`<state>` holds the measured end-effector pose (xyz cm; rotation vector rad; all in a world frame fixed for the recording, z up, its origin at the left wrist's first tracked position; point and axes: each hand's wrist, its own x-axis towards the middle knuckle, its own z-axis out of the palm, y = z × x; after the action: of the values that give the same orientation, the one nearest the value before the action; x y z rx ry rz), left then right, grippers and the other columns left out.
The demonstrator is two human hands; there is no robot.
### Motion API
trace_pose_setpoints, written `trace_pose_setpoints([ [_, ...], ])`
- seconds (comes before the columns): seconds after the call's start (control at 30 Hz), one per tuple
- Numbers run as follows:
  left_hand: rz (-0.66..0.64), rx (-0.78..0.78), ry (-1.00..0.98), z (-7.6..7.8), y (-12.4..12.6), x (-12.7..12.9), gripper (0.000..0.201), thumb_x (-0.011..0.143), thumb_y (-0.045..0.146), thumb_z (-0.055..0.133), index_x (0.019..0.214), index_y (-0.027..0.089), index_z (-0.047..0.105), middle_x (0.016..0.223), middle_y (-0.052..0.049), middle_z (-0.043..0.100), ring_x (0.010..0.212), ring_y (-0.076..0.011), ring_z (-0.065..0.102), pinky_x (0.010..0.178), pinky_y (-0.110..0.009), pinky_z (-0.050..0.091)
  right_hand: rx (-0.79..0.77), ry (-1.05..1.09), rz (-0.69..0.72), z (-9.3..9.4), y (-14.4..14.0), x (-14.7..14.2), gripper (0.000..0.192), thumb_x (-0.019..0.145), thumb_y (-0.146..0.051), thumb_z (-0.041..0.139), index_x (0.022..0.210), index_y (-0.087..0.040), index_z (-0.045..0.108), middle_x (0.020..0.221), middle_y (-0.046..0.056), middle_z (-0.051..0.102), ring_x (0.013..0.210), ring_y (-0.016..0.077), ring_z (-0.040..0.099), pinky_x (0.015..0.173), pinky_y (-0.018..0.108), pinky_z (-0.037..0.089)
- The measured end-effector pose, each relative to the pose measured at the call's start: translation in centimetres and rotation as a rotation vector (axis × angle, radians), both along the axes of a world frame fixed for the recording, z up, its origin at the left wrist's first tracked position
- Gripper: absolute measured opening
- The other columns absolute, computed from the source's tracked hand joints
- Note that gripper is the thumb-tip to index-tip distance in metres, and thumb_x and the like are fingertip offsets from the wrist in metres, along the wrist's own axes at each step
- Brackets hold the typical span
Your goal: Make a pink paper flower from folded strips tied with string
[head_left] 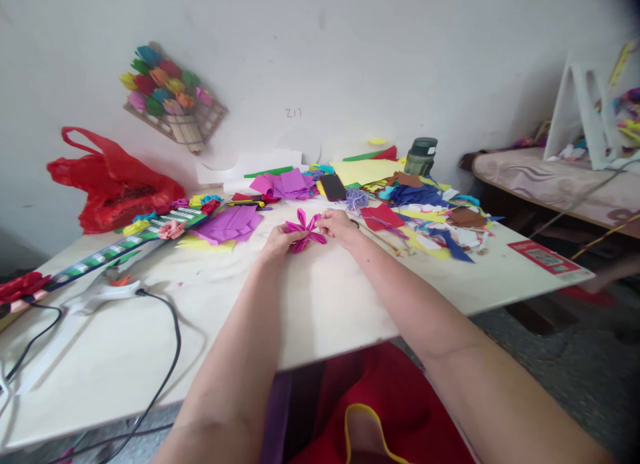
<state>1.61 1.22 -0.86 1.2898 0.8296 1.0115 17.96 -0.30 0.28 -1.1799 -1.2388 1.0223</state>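
A magenta paper flower (303, 229) with narrow folded petals spreads out between my hands, just above the white table (340, 297). On its left side my left hand (281, 243) pinches it near the centre. At the opposite side, the fingers of my right hand (336, 225) are closed on a petal. Left of the hands lies a stack of purple paper sheets (230, 224). A red paper piece (382, 217) and a ball of lilac yarn (357, 199) are close beyond my right hand.
A glue gun (107, 287) with a black cord rests at the left, beside a flower-decorated green strip (125, 247). Behind are a red plastic bag (113, 184), a phone (333, 187) and a dark bottle (421, 156). Blue scraps (417, 196) crowd the back right.
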Motion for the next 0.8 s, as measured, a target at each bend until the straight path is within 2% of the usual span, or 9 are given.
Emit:
trace_pose_setpoints([
  [0.23,0.061,-0.06,-0.097,0.23,-0.11,0.33,0.022,0.047,0.019,0.075,0.06,0.009,0.061,0.055,-0.004,0.062,0.049,-0.0123,0.055,0.056,-0.028,0.047,0.072,0.009,0.003,0.09,-0.06,-0.15,0.021,0.053,-0.026,0.063,0.048,-0.016,0.046,0.036,-0.007,0.043,0.034,0.0035,0.03,0.039,0.02,0.02],
  [0.43,0.057,-0.096,-0.144,0.66,-0.48,0.44,0.023,0.046,0.02,0.074,0.06,0.006,0.062,0.055,-0.007,0.062,0.05,-0.0157,0.058,0.056,-0.03,0.048,0.153,0.004,-0.029,0.2,-0.12,-0.38,0.023,0.053,-0.028,0.065,0.047,-0.015,0.047,0.039,-0.009,0.036,0.04,0.0036,0.027,0.044,0.021,0.021],
  [0.57,0.093,-0.105,-0.16,0.65,-0.5,0.49,0.021,0.046,0.018,0.073,0.058,0.007,0.06,0.053,-0.006,0.062,0.05,-0.0162,0.059,0.054,-0.029,0.048,0.242,-0.079,-0.015,-0.12,0.09,-0.33,0.018,0.053,-0.028,0.067,0.051,-0.014,0.055,0.047,-0.006,0.047,0.047,0.006,0.037,0.05,0.022,0.029],
  [0.67,0.095,-0.091,-0.156,0.48,-0.44,0.54,0.019,0.047,0.017,0.072,0.058,0.007,0.06,0.053,-0.005,0.061,0.048,-0.0142,0.057,0.054,-0.029,0.048,0.253,-0.113,0.084,-0.25,0.1,-0.14,0.014,0.054,-0.026,0.066,0.057,-0.013,0.062,0.056,-0.003,0.056,0.053,0.0076,0.044,0.055,0.023,0.034],
  [0.73,0.095,-0.09,-0.146,0.38,-0.42,0.59,0.018,0.048,0.017,0.072,0.057,0.007,0.06,0.052,-0.005,0.061,0.046,-0.0135,0.056,0.054,-0.029,0.048,0.23,-0.134,0.135,-0.26,0.06,0.0,0.013,0.054,-0.025,0.065,0.058,-0.013,0.062,0.057,-0.002,0.057,0.053,0.0075,0.044,0.055,0.022,0.035],
  [0.8,0.103,-0.089,-0.131,0.32,-0.44,0.63,0.018,0.047,0.017,0.071,0.057,0.008,0.059,0.051,-0.005,0.06,0.045,-0.014,0.056,0.052,-0.029,0.047,0.196,-0.171,0.119,-0.22,0.03,0.08,0.014,0.054,-0.026,0.065,0.058,-0.013,0.06,0.052,-0.004,0.053,0.049,0.0065,0.041,0.051,0.021,0.032],
])
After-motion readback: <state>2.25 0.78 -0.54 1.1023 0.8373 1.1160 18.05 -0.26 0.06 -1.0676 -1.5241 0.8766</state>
